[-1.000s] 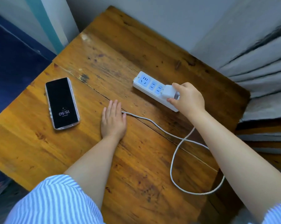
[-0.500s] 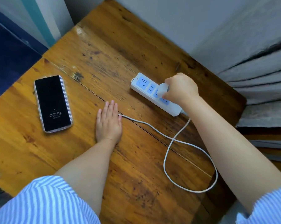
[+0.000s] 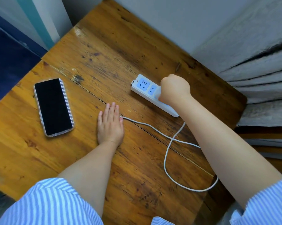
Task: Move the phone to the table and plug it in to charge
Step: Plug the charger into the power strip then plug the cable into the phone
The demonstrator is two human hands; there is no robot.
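Observation:
A black phone (image 3: 53,107) in a clear case lies face up on the left of the wooden table (image 3: 104,51), screen dark. My left hand (image 3: 110,125) rests flat on the table, fingers together, with the free end of the white charging cable (image 3: 167,153) at its fingertips. A white power strip (image 3: 146,89) lies further back. My right hand (image 3: 175,89) is closed in a fist over the strip's middle sockets, covering the white charger plug. The cable loops from under that hand across the table.
A grey wall runs behind the table. Grey folded fabric (image 3: 263,75) hangs at the right. A dark blue surface (image 3: 9,62) lies beyond the table's left edge. My striped sleeves fill the bottom corners.
My right hand has moved from the strip's near end onto its middle sockets and closed into a fist over the plug. The phone's screen has gone dark. My left hand stays flat.

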